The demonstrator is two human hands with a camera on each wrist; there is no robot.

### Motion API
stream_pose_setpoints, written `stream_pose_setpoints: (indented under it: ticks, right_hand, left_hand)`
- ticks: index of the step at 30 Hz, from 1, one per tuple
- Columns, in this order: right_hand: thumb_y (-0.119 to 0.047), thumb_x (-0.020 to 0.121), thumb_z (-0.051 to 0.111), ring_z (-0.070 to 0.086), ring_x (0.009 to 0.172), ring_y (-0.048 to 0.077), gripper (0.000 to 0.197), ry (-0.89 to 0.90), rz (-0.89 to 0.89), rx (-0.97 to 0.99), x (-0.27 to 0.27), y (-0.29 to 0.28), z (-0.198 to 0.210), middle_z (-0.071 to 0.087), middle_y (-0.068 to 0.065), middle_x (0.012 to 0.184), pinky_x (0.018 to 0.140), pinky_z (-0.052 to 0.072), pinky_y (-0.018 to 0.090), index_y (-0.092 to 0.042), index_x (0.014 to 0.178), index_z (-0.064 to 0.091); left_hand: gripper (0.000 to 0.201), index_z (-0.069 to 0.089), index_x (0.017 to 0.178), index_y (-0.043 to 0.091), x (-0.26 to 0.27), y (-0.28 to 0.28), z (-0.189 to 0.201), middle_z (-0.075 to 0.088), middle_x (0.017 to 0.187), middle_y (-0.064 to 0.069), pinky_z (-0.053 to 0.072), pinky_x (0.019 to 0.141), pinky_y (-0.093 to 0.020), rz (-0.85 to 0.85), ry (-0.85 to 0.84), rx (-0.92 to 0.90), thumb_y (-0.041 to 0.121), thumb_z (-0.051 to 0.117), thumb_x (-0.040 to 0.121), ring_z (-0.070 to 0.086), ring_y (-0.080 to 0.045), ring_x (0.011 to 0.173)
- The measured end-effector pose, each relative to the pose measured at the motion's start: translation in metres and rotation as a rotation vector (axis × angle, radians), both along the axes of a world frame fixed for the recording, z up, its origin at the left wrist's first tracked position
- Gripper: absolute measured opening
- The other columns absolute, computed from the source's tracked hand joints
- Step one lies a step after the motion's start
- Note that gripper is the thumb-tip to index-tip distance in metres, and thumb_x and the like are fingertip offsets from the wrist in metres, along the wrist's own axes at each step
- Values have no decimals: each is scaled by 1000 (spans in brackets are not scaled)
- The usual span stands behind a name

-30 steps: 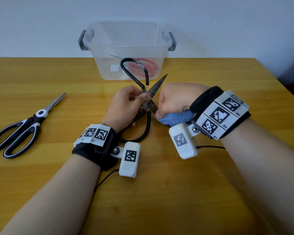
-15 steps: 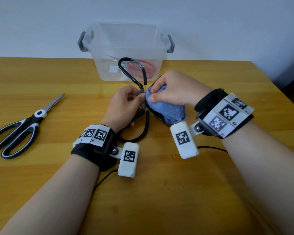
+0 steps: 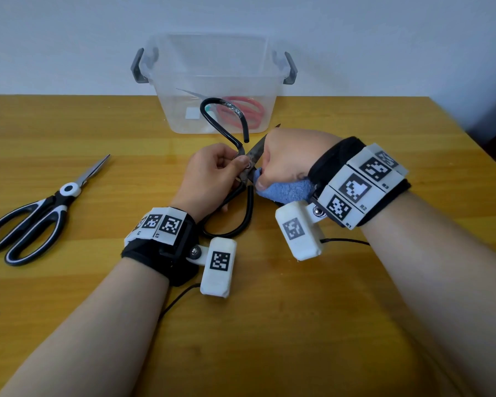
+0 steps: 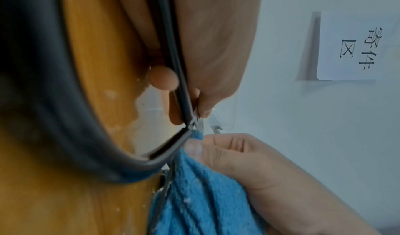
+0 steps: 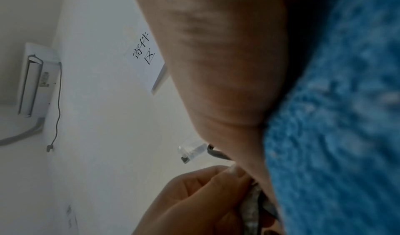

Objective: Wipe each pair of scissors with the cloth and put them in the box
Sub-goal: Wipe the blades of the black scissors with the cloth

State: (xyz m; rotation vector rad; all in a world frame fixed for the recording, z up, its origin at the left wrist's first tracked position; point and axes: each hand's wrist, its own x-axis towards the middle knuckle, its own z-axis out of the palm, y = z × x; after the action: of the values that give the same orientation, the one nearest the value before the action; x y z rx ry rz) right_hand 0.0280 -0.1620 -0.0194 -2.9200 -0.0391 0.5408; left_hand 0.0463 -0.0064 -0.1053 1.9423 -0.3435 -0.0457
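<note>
With the left hand (image 3: pixel 212 179) pinching the black-handled scissors (image 3: pixel 248 164) at the pivot above the table in front of the box (image 3: pixel 212 81), the right hand (image 3: pixel 287 159), fist closed around the blue cloth (image 3: pixel 287 191), does best drawing outward along the open blade, away from the edge.

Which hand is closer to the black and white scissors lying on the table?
Left. The left hand is nearer the black and white scissors, which lie off to its left; the right hand is farther away.
</note>
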Motion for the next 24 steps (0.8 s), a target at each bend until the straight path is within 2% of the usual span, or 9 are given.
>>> stream_pose_setpoints:
  ticks: [5,9,11,13,16,18,20,22,24]
  right_hand:
    - [-43,84,78,65,72,22,33,107,28,-90,-9,-10,-3,66,3,74,66,52,33,-11,82,69]
    - [-37,87,77,58,63,23,36,242,26,-128,-17,-16,-4,59,0,51,64,48,32,-8,68,65]
    - [-38,88,75,63,70,24,33,247,44,-117,-19,-20,0,66,4,67,67,50,33,-5,84,74]
    - [-39,90,72,72,89,29,34,193,28,-37,-18,-23,5,76,10,93,77,55,36,-6,99,77]
    - [-37,92,70,67,107,37,37,-33,-26,122,-12,-18,11,71,20,116,91,55,46,-3,102,76]
    - [-35,92,72,68,97,35,32,-126,-47,208,-8,-12,10,72,19,112,77,57,42,-3,99,76]
    - [-33,92,72,68,83,22,20,-163,-49,238,-6,-6,5,75,9,101,58,45,26,-13,95,77]
    - [-31,92,72,63,69,20,20,-148,-41,225,-4,-1,2,75,10,89,52,37,25,-12,93,77]
    - [-28,92,71,51,55,20,24,-123,-26,166,-2,2,2,65,11,68,49,33,26,-6,84,73]
  left_hand:
    - [23,64,99,2,-1,-1,2,64,74,-10,35,30,-22,2,11,-17,24,61,104,50,-10,32]
    - [22,64,99,4,0,0,2,64,77,-12,37,30,-25,-3,2,-22,26,62,103,52,-11,33]
    - [21,63,98,6,1,0,2,64,77,-13,37,30,-26,0,8,-32,27,63,102,51,-17,31]
    - [21,63,97,6,1,0,1,63,77,-14,37,30,-26,1,19,-38,27,64,102,50,-18,31]
    - [22,62,97,5,1,0,1,63,77,-14,38,30,-25,-3,15,-42,26,64,102,50,-17,32]
    - [22,62,96,4,1,0,1,63,77,-14,39,31,-25,-8,11,-41,26,64,102,50,-17,33]
    - [23,61,95,4,2,0,0,63,76,-13,37,31,-25,-9,7,-40,26,63,102,50,-17,32]
    - [23,61,95,5,3,0,-1,64,77,-16,36,31,-25,-5,2,-34,26,62,103,51,-18,32]
    - [23,60,94,6,3,1,-2,66,79,-17,36,32,-26,0,2,-30,27,61,103,51,-19,32]
